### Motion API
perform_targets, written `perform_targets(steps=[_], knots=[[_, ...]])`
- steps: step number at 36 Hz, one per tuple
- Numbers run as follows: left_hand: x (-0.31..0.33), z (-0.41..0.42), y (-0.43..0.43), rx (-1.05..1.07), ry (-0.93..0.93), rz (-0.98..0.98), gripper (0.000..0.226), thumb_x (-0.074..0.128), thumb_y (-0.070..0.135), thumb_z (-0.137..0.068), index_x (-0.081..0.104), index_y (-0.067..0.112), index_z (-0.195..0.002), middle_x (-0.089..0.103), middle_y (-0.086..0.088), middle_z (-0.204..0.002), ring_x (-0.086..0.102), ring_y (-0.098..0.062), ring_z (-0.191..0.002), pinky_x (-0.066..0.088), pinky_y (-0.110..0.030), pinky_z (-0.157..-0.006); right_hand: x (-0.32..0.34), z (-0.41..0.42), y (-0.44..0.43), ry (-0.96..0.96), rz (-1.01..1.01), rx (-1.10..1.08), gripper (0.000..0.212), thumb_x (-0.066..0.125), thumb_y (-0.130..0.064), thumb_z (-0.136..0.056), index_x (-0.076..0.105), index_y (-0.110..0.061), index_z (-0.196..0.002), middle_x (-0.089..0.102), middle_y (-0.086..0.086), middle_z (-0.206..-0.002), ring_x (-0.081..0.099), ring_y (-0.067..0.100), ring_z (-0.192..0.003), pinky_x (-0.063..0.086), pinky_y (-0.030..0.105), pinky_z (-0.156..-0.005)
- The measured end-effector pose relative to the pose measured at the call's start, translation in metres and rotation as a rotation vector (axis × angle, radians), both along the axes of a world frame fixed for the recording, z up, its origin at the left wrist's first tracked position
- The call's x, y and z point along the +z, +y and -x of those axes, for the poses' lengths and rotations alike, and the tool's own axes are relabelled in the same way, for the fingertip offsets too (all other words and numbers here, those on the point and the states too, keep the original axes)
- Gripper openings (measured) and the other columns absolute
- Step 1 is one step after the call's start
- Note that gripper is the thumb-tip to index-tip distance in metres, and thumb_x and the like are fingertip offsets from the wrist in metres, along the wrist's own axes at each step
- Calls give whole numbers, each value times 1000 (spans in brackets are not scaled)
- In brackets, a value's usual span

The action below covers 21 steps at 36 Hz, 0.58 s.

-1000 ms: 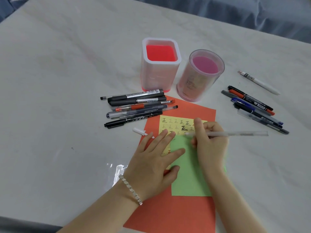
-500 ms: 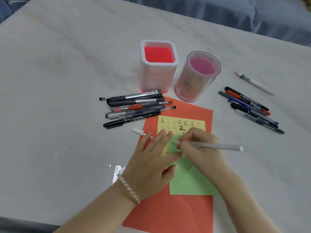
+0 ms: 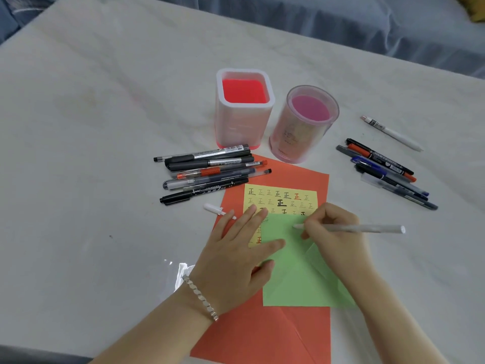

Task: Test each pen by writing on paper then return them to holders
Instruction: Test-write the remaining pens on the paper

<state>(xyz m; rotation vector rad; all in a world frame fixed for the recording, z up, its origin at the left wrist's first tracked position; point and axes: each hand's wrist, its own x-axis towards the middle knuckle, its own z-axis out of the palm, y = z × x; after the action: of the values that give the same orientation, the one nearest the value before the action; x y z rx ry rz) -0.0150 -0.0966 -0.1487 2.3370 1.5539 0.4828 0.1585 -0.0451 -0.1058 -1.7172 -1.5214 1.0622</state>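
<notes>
Well, white pen (image 3: 351, 228) on green paper (image 3: 294, 279).
The right hand (image 3: 333, 232) pinches the pen in curled fingers (image 3: 315, 224), tip at the paper; the left hand (image 3: 236, 258) lies flat, fingers straight, pressing the yellow sheet (image 3: 283, 198).

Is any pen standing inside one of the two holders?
No, the square holder and the round holder show only their bare coloured bottoms.

White table (image 3: 91, 127) bears square holder (image 3: 242, 132), round holder (image 3: 296, 140), loose pens (image 3: 210, 169), cap (image 3: 213, 208), orange sheet (image 3: 262, 334)
</notes>
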Motion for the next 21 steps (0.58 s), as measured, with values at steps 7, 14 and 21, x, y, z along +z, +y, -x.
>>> perform_targets(steps=[7, 14, 21], knots=[[0, 2, 0, -31, -8, -6, 33, 42, 41, -87, 59, 38, -115, 44, -7, -141, 31, -22, -136, 13, -41, -111, 4, -9, -9, 110, -46, -108, 15, 63, -6, -72, 56, -3, -59, 63, 7, -57, 44, 5, -51, 32, 13, -44], [5, 12, 4, 208, -260, -121, 39, 36, 19, -91, 45, 20, -128, 48, -2, -136, 30, -14, -133, 16, -38, -111, 16, -6, -26, 213, 20, -132, 26, 59, -34, -57, 57, -11, -70, 68, 0, -60, 57, 12, -60, 44, 29, -63], [8, 36, 15, 400, -81, -148, 38, 37, 22, -83, 68, 4, -97, 65, -9, -102, 51, -22, -95, 49, -42, -79, 19, -8, -32, 220, 17, -164, 13, 58, -2, -83, 58, -10, -72, 67, 1, -58, 56, 17, -62, 45, 35, -66]])
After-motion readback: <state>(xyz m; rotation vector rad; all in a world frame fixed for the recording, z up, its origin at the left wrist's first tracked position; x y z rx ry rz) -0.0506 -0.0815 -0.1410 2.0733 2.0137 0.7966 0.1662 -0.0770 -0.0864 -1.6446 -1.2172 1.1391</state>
